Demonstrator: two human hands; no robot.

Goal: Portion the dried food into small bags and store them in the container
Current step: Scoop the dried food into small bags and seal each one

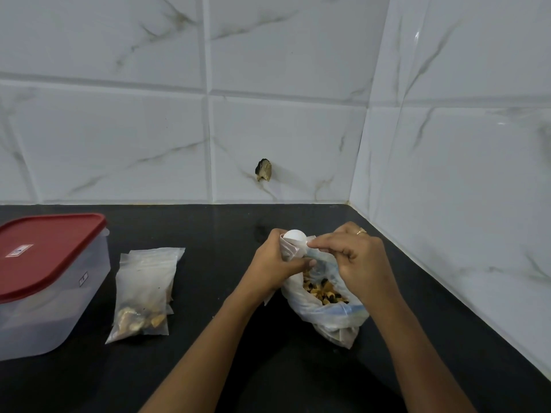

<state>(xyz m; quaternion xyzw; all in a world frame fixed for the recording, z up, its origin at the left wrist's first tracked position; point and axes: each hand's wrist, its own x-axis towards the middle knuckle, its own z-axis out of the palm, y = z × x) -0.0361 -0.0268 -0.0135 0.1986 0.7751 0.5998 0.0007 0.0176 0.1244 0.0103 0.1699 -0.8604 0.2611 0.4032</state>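
The left hand (277,263) and the right hand (354,257) meet over the right part of the black surface (226,338), near the corner of the tiled wall (298,129). The left hand's grip is closed round a small bag (286,248) of clear plastic, fingers curled about its neck. A white rounded object (295,236) stands out of the bag's mouth – whether spoon or scoop cannot be told. The right hand's grip is narrow: thumb and forefinger pinch the small bag's rim just beside the white object, the other fingers curled in. A ring (361,231) shows on that hand.

Directly under both hands lies the large bag (301,305), open at the top and slumped on the surface. The dried food (323,290) – pale and dark pieces mixed – shows in its mouth.

To the left, well apart from the hands, the filled bags (143,293) lie flat in a small overlapping pile, food gathered at their near ends. Further left, at the edge of the view, stands the container (59,308), translucent, with its red lid (44,248) on. On the wall behind, above the hands, a dark mark (264,169) breaks one tile.
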